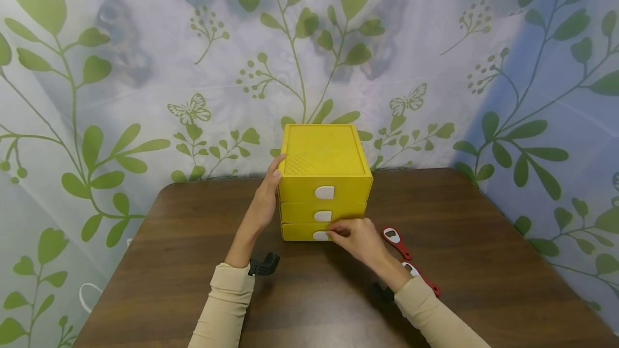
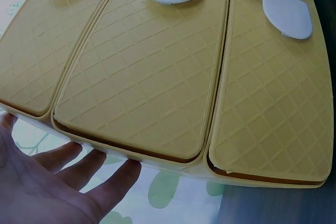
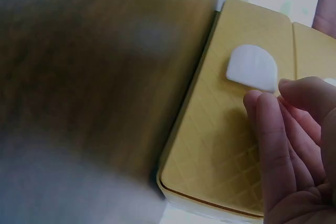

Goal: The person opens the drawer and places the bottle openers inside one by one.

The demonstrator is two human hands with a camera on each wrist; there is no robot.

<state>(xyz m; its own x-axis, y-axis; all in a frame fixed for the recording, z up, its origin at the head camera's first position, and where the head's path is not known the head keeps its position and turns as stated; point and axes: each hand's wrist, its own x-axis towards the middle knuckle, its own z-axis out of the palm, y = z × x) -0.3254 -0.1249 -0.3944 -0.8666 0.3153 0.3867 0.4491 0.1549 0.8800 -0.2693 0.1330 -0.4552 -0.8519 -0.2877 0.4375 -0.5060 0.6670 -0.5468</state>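
A yellow three-drawer box (image 1: 325,146) stands on the table, all its drawers pushed in. Each drawer front carries a white rounded handle, among them the top handle (image 1: 324,193) and the middle handle (image 1: 323,216). My left hand (image 1: 264,198) rests against the box's left side; its fingers (image 2: 118,184) are spread and fairly straight along the edge in the left wrist view. At the bottom drawer (image 3: 210,150), my right hand (image 1: 359,238) pinches the edge of the white drawer handle (image 3: 252,67) between thumb and fingertips. The handle's far side is partly hidden by the fingers.
Two red-and-white handled tools lie on the brown table (image 1: 193,262) at the right: one tool (image 1: 396,241) beside the right hand, another tool (image 1: 427,281) partly behind the right forearm. A patterned curtain (image 1: 213,69) hangs behind the table.
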